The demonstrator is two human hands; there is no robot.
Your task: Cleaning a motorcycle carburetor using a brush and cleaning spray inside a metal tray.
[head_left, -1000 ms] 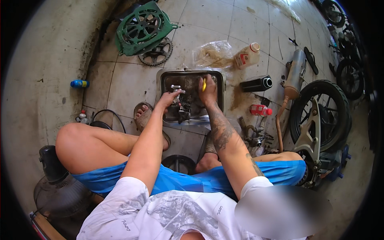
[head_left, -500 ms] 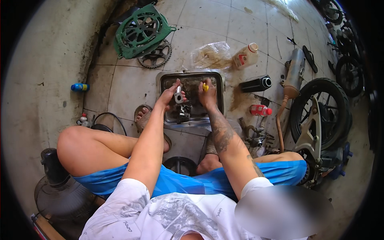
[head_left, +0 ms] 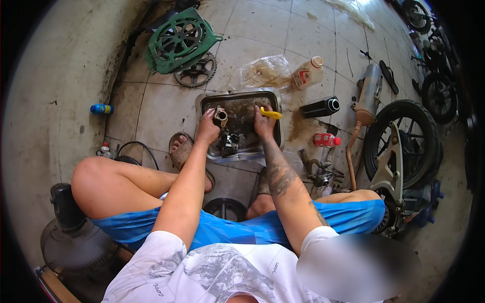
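Yellow handle: now juts rightward; right hand grips it, hiding one end.
Left hand: holds metal part, some fingers hidden.
Tray: murky inside.

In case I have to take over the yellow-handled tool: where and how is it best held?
Probably by the outer end of its yellow handle, coming in from the person's right. That end sticks out rightward past the right grip, so it looks free; the tool's other end does not show.

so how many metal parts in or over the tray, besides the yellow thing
2: one metal part in the left hand, over the tray; a second metal part in the tray's near half. Others may be hidden.
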